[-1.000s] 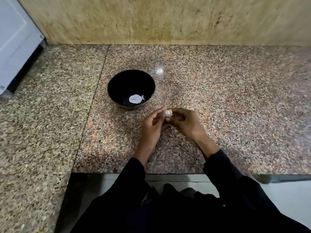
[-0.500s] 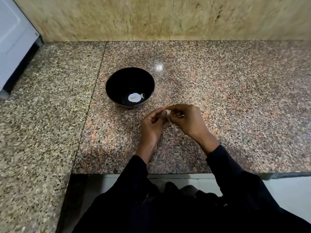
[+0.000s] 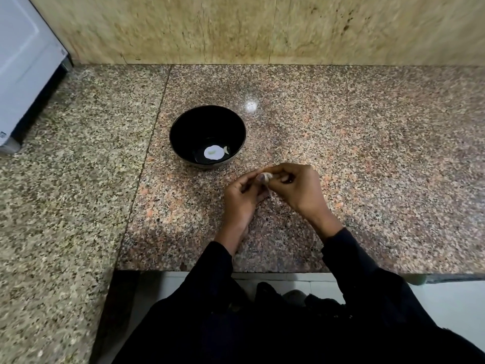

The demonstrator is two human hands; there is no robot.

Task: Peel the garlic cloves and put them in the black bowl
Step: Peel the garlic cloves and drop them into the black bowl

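Note:
A small pale garlic clove [image 3: 267,176] is pinched between the fingertips of both hands, just above the granite counter. My left hand [image 3: 242,199] grips it from the left and my right hand [image 3: 298,189] from the right, fingers curled over it so most of the clove is hidden. The black bowl [image 3: 183,127] stands on the counter a short way up and left of the hands. Inside it a round white patch [image 3: 213,152] shows at the bottom, with a small pale piece [image 3: 226,150] beside it.
The speckled granite counter [image 3: 367,153] runs to a stone wall [image 3: 236,27] at the back. A white appliance [image 3: 23,61] stands at the far left. The counter's front edge [image 3: 262,270] lies just below the forearms.
The hands stay together on the clove beside the bowl; the fingers have shifted slightly around it. The camera view has wobbled a little.

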